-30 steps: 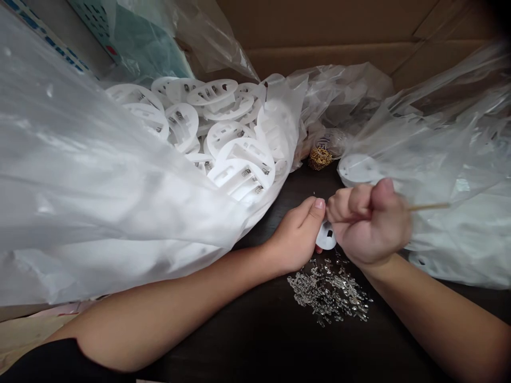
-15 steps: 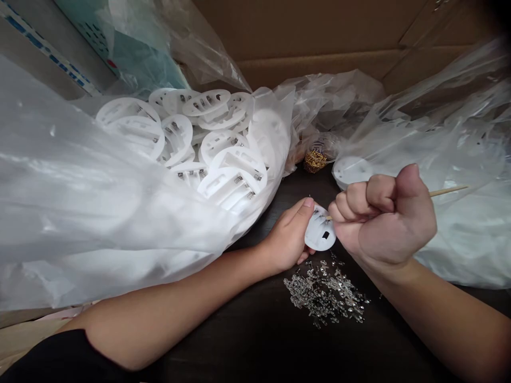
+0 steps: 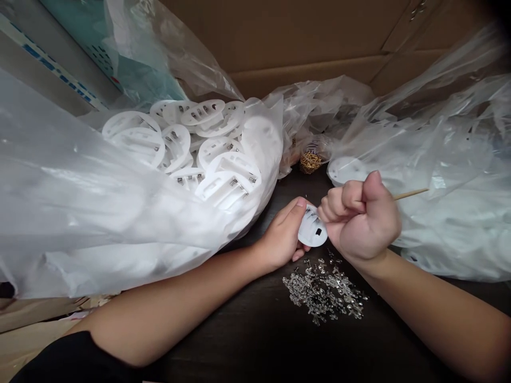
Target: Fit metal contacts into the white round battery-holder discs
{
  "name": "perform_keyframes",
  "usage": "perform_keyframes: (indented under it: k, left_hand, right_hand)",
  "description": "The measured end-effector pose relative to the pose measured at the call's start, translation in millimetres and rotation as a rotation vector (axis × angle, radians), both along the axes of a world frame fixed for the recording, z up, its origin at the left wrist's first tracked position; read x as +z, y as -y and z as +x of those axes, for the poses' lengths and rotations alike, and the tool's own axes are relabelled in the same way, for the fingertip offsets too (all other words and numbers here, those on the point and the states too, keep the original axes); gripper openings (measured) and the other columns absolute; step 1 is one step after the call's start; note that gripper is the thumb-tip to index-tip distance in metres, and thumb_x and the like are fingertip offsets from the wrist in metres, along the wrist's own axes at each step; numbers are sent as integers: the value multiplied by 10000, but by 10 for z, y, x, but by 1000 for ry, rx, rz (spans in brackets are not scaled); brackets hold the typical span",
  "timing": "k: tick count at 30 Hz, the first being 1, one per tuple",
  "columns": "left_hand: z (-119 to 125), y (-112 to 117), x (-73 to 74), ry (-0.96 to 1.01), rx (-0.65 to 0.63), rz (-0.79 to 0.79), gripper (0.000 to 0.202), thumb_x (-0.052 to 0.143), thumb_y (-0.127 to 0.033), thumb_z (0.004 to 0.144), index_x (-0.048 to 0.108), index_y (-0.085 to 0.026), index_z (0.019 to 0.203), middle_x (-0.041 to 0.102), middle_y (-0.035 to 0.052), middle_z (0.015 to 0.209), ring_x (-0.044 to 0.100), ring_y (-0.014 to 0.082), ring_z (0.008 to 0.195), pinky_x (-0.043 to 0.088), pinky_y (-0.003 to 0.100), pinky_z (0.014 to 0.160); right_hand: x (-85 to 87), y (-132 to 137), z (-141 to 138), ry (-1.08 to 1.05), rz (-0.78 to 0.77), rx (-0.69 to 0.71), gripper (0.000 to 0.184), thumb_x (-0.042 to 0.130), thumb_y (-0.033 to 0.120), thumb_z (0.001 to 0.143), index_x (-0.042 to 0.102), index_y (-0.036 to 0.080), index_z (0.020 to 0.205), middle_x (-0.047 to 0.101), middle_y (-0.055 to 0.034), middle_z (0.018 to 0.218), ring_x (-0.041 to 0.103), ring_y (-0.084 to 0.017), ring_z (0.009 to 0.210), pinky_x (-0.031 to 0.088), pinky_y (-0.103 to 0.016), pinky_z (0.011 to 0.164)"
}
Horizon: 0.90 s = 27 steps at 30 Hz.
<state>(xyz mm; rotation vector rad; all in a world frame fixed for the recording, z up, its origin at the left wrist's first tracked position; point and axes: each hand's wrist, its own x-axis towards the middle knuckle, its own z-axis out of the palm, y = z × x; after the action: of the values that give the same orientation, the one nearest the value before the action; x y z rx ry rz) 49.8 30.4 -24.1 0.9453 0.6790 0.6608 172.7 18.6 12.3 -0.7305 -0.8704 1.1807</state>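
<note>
My left hand (image 3: 281, 234) is shut on a round white plastic disc (image 3: 312, 227) with a small dark square hole and metal bits on its face. My right hand (image 3: 359, 218) is a fist around a thin wooden stick (image 3: 411, 194), whose end sticks out past the thumb. The stick's other end is hidden in the fist. The fist's knuckles touch the disc's right edge. Below both hands, a loose pile of small silvery metal parts (image 3: 323, 292) lies on the dark table (image 3: 239, 340).
A heap of white plastic discs with metal springs (image 3: 199, 143) fills a large translucent bag (image 3: 80, 175) at left. Another plastic bag (image 3: 451, 159) covers a white disc (image 3: 345, 170) at right. A small bag of gold-coloured parts (image 3: 310, 161) lies behind. Cardboard walls (image 3: 279, 37) surround the area.
The disc has turned to show more of its face than a second ago, when my hands mostly hid it. My right fist has swung back against its edge, and less of the stick shows.
</note>
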Motion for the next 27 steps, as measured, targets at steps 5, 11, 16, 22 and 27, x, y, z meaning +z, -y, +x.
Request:
perform_keyframes:
  k: [5,11,16,22,27]
  left_hand:
    - [-8,-12,-6,15,-34,25,404,390,-586,1009,499,-202,946,481,-65,537,395,79,327,298,163,257]
    - [-45,7,32,-19,-49,227,489,404,-627,1003,482,-212,1251,530,-55,645,424,59,349,303,154,285]
    - [-45,-9,9,-29,52,293,479,374,-605,1022,430,-236,1322,493,-66,633,404,62,371,302,164,314]
    - [-37,-21,18,-64,98,385,476,375,-565,1039,469,-184,1308,512,-31,685,457,80,514,366,196,452]
    - [-44,-32,-17,-106,111,458,474,368,-557,1041,488,-179,1302,533,0,752,504,118,639,408,238,559]
  right_hand:
    - [68,-34,52,-40,-11,33,570,439,466,998,219,201,544,115,48,492,108,-96,419,126,-279,414]
    - [448,-67,452,494,-70,-10,468,529,490,989,517,207,617,362,35,542,276,-91,448,209,-269,444]
    - [427,12,649,1301,-66,98,179,632,367,943,740,231,900,691,-14,805,604,-157,719,432,-306,648]
    - [220,45,613,1337,-27,171,179,608,350,954,750,247,920,733,-8,916,656,-162,814,476,-306,722]
    - [219,83,613,1345,-34,111,156,633,332,941,756,240,917,735,0,895,648,-149,785,465,-295,707]
